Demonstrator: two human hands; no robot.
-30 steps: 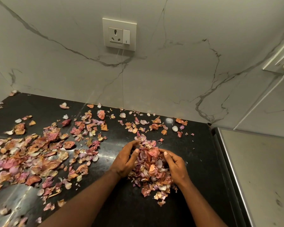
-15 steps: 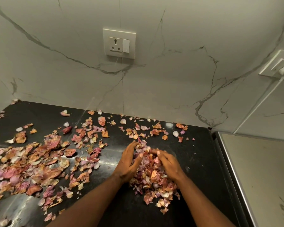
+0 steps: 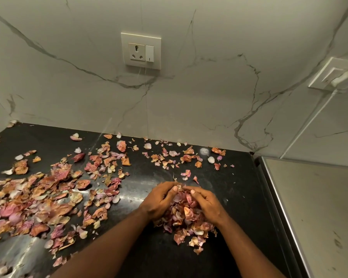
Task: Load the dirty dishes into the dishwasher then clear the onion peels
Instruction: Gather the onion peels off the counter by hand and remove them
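A heap of onion peels [image 3: 186,217] is cupped between left hand [image 3: 159,199] and right hand [image 3: 206,205], fingers curled round it; loose peels [image 3: 38,197] are scattered leftward on the tabletop [image 3: 149,257].

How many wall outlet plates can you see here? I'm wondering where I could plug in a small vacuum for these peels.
2. One wall socket sits centred above the counter, nothing plugged in. A second socket plate is at the right edge, with a white plug and cord in it. Others may lie outside the view.
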